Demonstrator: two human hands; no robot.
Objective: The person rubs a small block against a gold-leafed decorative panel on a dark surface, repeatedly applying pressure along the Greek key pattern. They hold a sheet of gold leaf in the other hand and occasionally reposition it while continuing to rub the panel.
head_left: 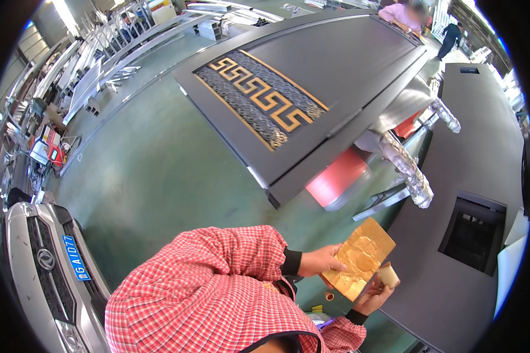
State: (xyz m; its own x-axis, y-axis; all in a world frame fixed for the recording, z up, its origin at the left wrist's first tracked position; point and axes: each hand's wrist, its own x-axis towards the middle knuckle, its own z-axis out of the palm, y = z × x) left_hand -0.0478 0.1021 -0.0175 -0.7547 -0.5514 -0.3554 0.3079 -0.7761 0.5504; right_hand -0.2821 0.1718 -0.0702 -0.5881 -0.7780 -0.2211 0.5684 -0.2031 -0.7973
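My left hand [322, 260] grips the left edge of a rectangular gold foil sheet [366, 254], its thumb on top. The sheet is crinkled, with a round mark in the middle; I cannot tell whether it is a single layer or a packet. Just below its right corner, my right hand [373, 298] is closed on a small cream-coloured block [388, 275], held between thumb and fingers. That block may touch the sheet's lower right edge. Both hands are in the air beside the dark grey panel on the right. Red checked sleeves with black cuffs cover my forearms.
Ahead lies a large dark panel [335, 53] with a gold key-pattern band [256, 94]. Another long dark panel [421, 235] on the right has a rectangular opening [474, 232]. Foil-wrapped bars [407, 170] stick out between them. A vehicle [47, 259] stands left; a person [404, 16] is at the far end.
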